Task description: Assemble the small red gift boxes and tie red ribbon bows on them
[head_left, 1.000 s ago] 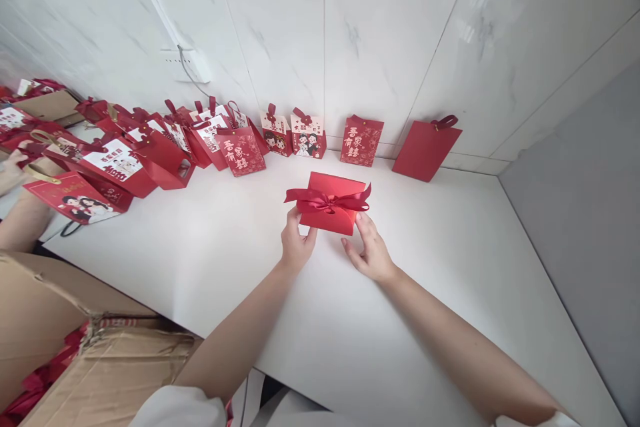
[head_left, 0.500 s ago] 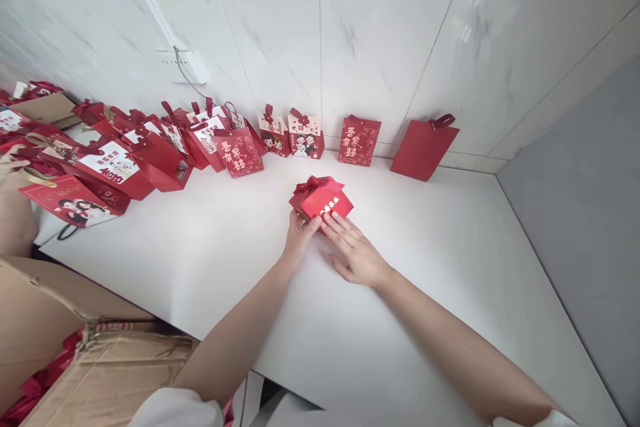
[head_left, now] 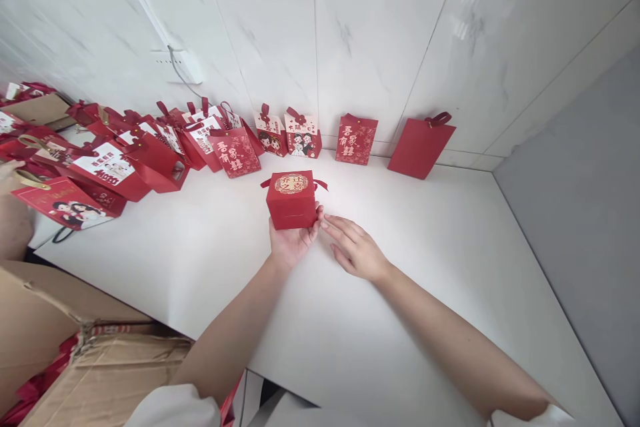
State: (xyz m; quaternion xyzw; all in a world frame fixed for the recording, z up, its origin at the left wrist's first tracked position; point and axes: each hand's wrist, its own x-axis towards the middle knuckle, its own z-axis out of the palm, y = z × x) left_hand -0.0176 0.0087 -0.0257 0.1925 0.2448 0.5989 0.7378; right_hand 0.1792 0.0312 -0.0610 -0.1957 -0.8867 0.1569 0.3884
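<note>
A red gift box [head_left: 292, 210] with a round gold emblem on its upper face rests in my left hand [head_left: 289, 245]. That palm is under the box, and the fingers curl up round its right side. Dark red ribbon ends stick out past the box at left and right; the bow itself is hidden. Just right of the box is my right hand [head_left: 357, 247], fingers stretched out and empty, with fingertips close to my left fingertips. Whether they touch I cannot tell.
Along the tiled wall stand a plain red bag [head_left: 421, 148], a patterned red bag [head_left: 356, 140] and two small printed boxes [head_left: 303, 137]. Several gift bags [head_left: 110, 170] crowd the left, near another person's hand [head_left: 11, 177]. A cardboard carton [head_left: 125, 373] sits below the white table [head_left: 425, 240].
My left hand has turned the box over, moving it slightly left; its gold emblem now shows and the bow is hidden. My right hand has come off the box.
</note>
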